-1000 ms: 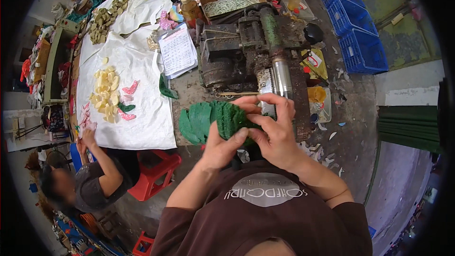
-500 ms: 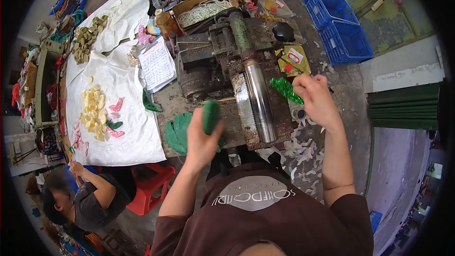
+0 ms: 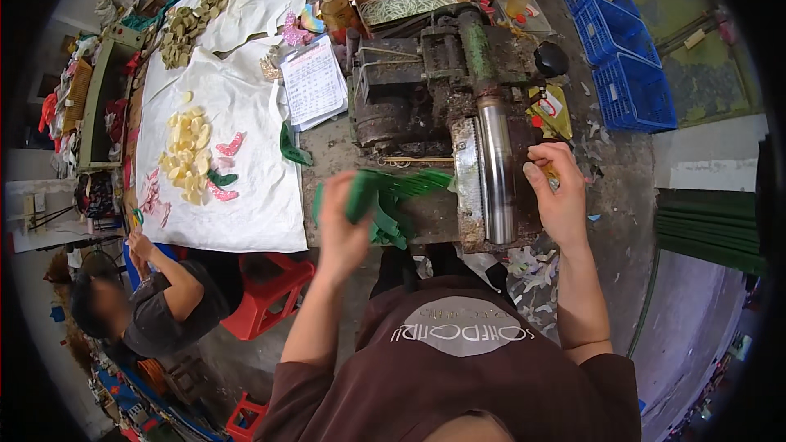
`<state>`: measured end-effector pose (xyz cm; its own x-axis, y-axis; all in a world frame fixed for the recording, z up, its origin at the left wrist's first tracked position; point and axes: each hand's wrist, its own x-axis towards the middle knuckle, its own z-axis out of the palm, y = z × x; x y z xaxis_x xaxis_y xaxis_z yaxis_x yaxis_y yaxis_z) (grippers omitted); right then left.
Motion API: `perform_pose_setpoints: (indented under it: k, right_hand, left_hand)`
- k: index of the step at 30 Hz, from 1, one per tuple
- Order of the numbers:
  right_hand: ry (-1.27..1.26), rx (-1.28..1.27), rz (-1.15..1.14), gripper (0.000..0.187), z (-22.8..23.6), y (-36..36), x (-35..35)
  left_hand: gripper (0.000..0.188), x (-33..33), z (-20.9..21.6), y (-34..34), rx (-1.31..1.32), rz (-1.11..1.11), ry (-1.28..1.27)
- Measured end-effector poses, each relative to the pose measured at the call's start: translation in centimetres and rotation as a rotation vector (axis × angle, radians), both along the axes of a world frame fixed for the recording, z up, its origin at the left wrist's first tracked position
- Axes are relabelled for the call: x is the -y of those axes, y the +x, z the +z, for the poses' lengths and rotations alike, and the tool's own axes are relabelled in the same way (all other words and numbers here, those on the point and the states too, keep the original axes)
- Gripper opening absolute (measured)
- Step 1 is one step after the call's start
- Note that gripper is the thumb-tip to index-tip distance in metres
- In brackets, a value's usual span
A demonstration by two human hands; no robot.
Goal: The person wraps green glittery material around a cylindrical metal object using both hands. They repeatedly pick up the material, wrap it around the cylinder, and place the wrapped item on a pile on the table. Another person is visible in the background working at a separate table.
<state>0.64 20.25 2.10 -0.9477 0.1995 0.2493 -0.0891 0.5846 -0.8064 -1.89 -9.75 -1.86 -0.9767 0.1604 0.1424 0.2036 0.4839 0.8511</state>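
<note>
My left hand, blurred by motion, is closed round a dark green curved fabric piece above the near table edge. Beside it, a shiny bright green piece stretches toward the machine, over a pile of green cut pieces. Right of the polished metal cylinder, my right hand has its fingers curved with thumb and forefinger apart, and I see nothing between them. The cylinder projects toward me from a worn, greasy machine, alongside a pale ridged strip.
On the white cloth at left lie cream pieces, pink pieces and olive pieces. A clipboard of papers lies beside the machine. Blue crates stand at right. A co-worker sits at left by a red stool.
The shiny green piece has left my right hand and is now beside my left hand, over the green pile. The whole view has shifted, with the table and machine farther right.
</note>
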Motion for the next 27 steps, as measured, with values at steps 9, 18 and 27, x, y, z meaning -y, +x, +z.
perform_pose_setpoints:
  k: [9, 18, 27]
  right_hand:
    - [-0.034, -0.048, 0.078, 0.013, 0.9, 0.1, 1.1]
    - [0.098, -0.211, 0.208, 0.021, 2.5, 1.3, 8.7]
    - [0.19, -0.306, 0.139, 0.024, 2.3, 0.8, 6.9]
  left_hand:
    - [0.046, 6.6, -2.9, 2.6, 0.265, -0.357, -0.651]
    - [0.037, -6.4, 4.3, 1.9, 0.428, -0.386, 0.993]
    - [0.035, -9.1, 5.7, 2.9, 0.45, -0.285, 0.842]
